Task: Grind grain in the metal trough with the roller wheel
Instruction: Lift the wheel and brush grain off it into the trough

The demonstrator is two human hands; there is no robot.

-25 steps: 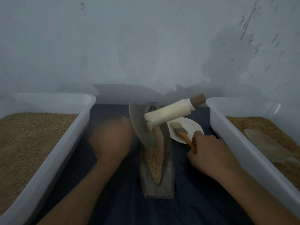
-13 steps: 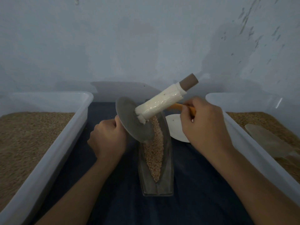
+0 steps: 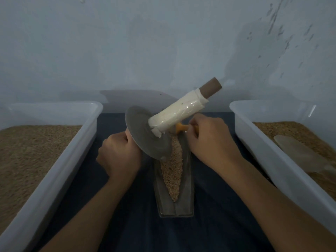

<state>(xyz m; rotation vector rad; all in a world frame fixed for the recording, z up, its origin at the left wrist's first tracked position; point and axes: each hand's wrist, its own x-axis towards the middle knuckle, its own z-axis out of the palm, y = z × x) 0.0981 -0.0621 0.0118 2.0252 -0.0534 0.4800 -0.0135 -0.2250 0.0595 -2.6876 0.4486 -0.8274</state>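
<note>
Left tub [image 3: 60,160], white plastic, holds loose grain and stands well clear of the work. Left hand [image 3: 118,155] is curled at the left face of the roller wheel [image 3: 145,135]; it appears to grip the axle stub on that side, but the disc hides the stub, so what the fingers close on cannot be confirmed. The wheel is a grey metal disc, tilted, its lower rim resting in the grain [image 3: 172,171] at the far half of the metal trough [image 3: 189,188]. Judgement: disc is stiff and fairly heavy, thin-edged; it will tip sideways unless both axle ends are held. The right axle handle [image 3: 181,113], wrapped in white film with a bare brown tip, slopes up and right, free of any hand; the film may be slippery. Right hand [image 3: 211,140] sits just beneath that handle, pinching an orange brush handle [image 3: 183,127] over the trough's far end. Grain is loose and light and will scatter if rolled fast. Right tub [image 3: 254,135] holds grain and a pale scoop [image 3: 300,153].
</note>
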